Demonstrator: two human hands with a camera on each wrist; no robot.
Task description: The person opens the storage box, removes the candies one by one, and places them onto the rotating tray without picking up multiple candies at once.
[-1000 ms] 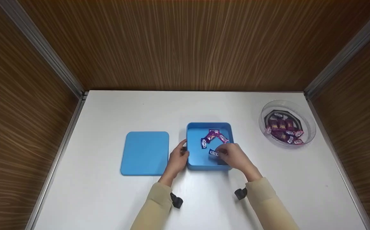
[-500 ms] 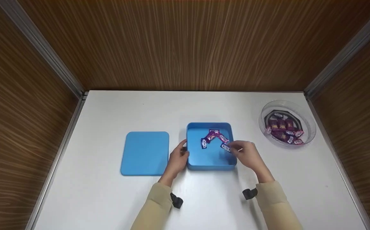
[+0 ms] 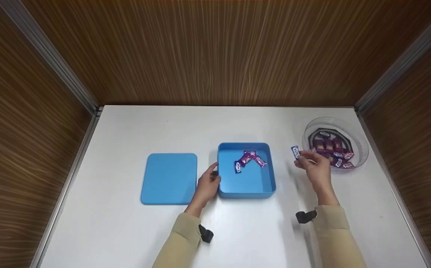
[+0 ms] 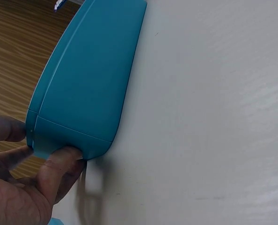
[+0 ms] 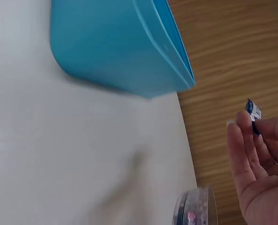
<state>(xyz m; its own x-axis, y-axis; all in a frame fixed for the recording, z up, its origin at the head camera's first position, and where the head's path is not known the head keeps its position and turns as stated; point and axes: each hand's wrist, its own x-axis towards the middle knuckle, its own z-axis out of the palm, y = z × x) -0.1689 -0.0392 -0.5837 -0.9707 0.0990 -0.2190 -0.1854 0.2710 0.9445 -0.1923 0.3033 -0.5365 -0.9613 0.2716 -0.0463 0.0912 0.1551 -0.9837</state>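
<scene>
In the head view a blue square box [image 3: 247,186] stands without its lid in the middle of the table. My left hand [image 3: 208,186] rests against its left wall, thumb and fingers spread along the outside; the left wrist view shows the thumb [image 4: 59,164] on that wall near the corner. My right hand [image 3: 316,171] is raised to the right of the box and pinches a small blue-and-white wrapped candy [image 3: 295,152] between thumb and fingertips, seen also in the right wrist view. Several purple, pink and blue wrapped candies [image 3: 245,159] lie inside the box, toward its back.
A blue square lid [image 3: 169,178] lies flat left of the box. At the back right stands a clear round bowl [image 3: 364,149] holding several wrapped candies, partly behind my right hand. Wood-grain panels [image 3: 230,52] enclose the white table [image 3: 133,126] at the back and sides.
My right hand, pinching the blue candy, has lifted out of the box and moved right toward the bowl. The left hand, box and lid have stayed put.
</scene>
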